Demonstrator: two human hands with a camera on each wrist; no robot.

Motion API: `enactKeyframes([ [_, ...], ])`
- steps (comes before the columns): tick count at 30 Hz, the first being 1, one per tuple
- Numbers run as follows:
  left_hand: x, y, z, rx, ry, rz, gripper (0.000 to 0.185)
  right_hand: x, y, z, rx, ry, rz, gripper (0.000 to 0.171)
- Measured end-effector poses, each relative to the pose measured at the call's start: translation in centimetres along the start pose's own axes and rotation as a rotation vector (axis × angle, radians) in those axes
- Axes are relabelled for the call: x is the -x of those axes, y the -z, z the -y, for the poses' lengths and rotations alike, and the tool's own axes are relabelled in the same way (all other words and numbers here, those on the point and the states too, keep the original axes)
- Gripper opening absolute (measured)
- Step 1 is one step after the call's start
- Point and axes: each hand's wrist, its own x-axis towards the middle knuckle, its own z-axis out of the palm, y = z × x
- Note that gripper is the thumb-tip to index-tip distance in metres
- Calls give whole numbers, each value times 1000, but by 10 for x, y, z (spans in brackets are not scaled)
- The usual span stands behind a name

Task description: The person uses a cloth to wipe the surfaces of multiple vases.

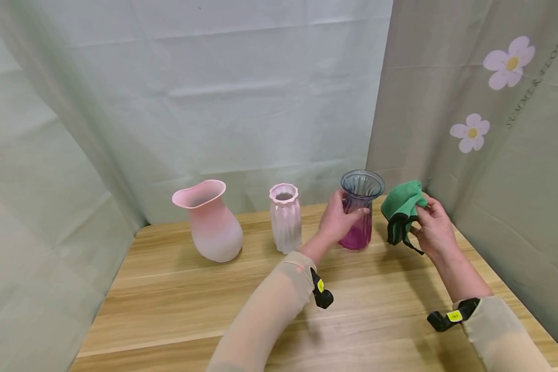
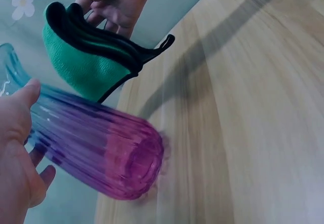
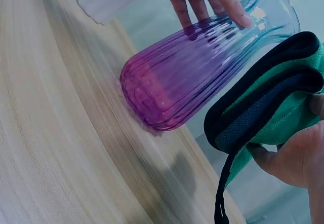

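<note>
My left hand (image 1: 339, 219) grips a ribbed glass vase (image 1: 357, 227), blue at its flared rim and pink-purple at the base. The fingers go round its upper part, and the left wrist view shows the thumb (image 2: 31, 93) on the near side. My right hand (image 1: 434, 227) pinches a folded green cloth (image 1: 402, 200) with black edging and a black hanging loop. The cloth is beside the vase, above the table; in the right wrist view the folds (image 3: 273, 97) face the glass, with the loop dangling below.
A pink-and-white vase with a wavy mouth (image 1: 216, 227) stands at the left of the wooden table (image 1: 176, 310). Between it and the glass vase is a slim white-pink ribbed vase (image 1: 286, 222). A pale curtain (image 1: 242, 113) hangs behind, with flower prints on its right side.
</note>
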Motion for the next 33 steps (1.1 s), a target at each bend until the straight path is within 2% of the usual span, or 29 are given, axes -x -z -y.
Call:
enactKeyframes([
  [6, -4, 12, 4, -13, -45, 153, 66, -1, -1, -1, -8, -1, 4, 21],
  [11, -7, 17, 8, -28, -57, 230, 69, -2, -5, -1, 5, 5, 18, 21],
  [18, -10, 19, 10, -28, -62, 258, 76, -14, -20, 3, 1, 26, 25, 11],
  [23, -10, 20, 9, -41, -38, 265, 81, -22, -33, 2, 4, 19, 45, 10],
  [30, -10, 20, 9, -32, -31, 275, 81, -25, -42, -4, 13, -8, 77, 13],
  [33, -10, 20, 9, -25, -34, 277, 78, -26, -42, -5, 53, 2, 107, 25],
])
